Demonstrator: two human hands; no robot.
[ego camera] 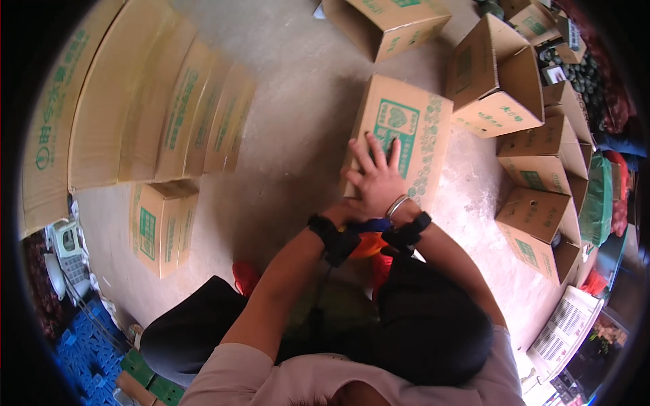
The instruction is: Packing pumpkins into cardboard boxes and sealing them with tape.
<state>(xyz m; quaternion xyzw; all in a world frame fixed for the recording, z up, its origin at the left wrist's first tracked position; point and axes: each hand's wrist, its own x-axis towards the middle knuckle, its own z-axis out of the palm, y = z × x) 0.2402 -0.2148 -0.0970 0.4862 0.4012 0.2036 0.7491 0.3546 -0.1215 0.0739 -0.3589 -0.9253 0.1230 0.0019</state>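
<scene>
A printed cardboard carton point(431, 109) lies on the concrete floor in front of me, with green print on the face turned up to me. My right hand point(378, 177) rests on that face, its fingers spread and nothing in its grasp. My left hand point(349, 209) is beside the carton's near left part, mostly covered by the right hand, so its fingers and anything in them cannot be made out. Just below the wrists, a blue object point(373, 225) and an orange object point(367, 244) show in part; what they are is unclear.
Several open cartons point(495, 76) stand along the right, another open carton point(386, 30) at the top. Large stacked cartons point(152, 101) rise at left, above a smaller carton point(160, 223). A telephone point(68, 256) and blue plastic pallet point(91, 350) lie lower left. A green bag point(595, 200) is far right.
</scene>
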